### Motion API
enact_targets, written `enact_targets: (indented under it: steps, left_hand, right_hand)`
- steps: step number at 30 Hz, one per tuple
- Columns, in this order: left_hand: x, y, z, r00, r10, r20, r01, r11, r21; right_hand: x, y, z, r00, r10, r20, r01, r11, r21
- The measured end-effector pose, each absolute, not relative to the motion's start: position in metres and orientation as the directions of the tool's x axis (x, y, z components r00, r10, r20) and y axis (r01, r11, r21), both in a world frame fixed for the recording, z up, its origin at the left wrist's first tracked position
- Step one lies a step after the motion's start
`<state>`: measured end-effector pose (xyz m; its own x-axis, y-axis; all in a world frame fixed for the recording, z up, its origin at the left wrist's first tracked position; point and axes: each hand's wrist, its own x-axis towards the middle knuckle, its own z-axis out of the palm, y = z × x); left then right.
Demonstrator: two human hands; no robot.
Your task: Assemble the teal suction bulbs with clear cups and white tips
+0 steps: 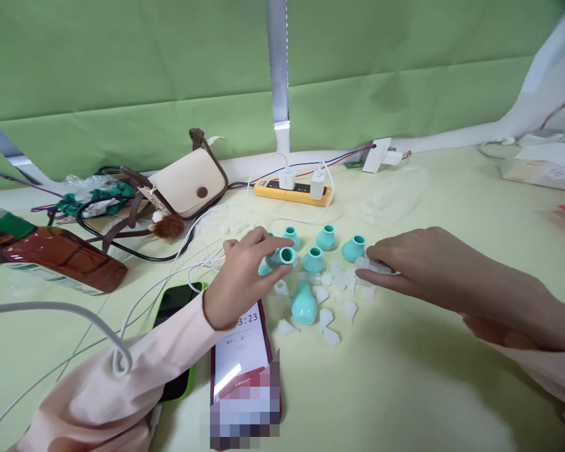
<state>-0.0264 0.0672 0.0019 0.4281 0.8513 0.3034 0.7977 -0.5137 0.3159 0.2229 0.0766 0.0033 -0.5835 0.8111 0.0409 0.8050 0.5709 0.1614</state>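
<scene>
My left hand (247, 276) has its thumb and forefinger around a small turquoise vase-shaped piece (286, 256), its round opening facing up toward me. My right hand (421, 267) pinches a translucent whitish plastic piece (374, 267) between thumb and fingers, just right of the cluster. Between the hands stand several more turquoise pieces with open necks, such as this turquoise piece (326, 238). Nearer to me, another turquoise piece (304, 304) lies on its side. Around it are scattered several small translucent cone-shaped pieces (326, 317). My left palm is hidden.
Below my left wrist lie a lit phone (240, 351) and a green-cased phone (181, 301). White cables run across the left. A bottle of reddish-brown liquid (66, 254), a cream bag (188, 182) and a yellow power strip (294, 191) sit farther back.
</scene>
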Motion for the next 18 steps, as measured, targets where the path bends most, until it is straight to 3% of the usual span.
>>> enact_targets:
  steps: [3,8,14,18]
  left_hand:
    - [-0.026,0.072,-0.005,0.465,0.844,0.268,0.81,-0.527,0.257]
    - [-0.025,0.077,-0.013,0.484,0.808,0.335,0.831,-0.544,0.111]
    - [-0.029,0.084,-0.022,0.521,0.747,0.414,0.83,-0.557,-0.039]
    - [-0.035,0.093,-0.024,0.486,0.753,0.444,0.858,-0.507,-0.08]
  right_hand:
    - [0.224,0.084,0.001,-0.567,0.823,-0.006,0.811,0.56,0.168]
    - [0.223,0.086,0.004,-0.543,0.838,-0.049,0.82,0.542,0.182]
    - [0.219,0.084,-0.003,-0.596,0.803,0.012,0.801,0.593,0.078]
    - [0.215,0.083,-0.001,-0.564,0.826,-0.002,0.823,0.562,0.082]
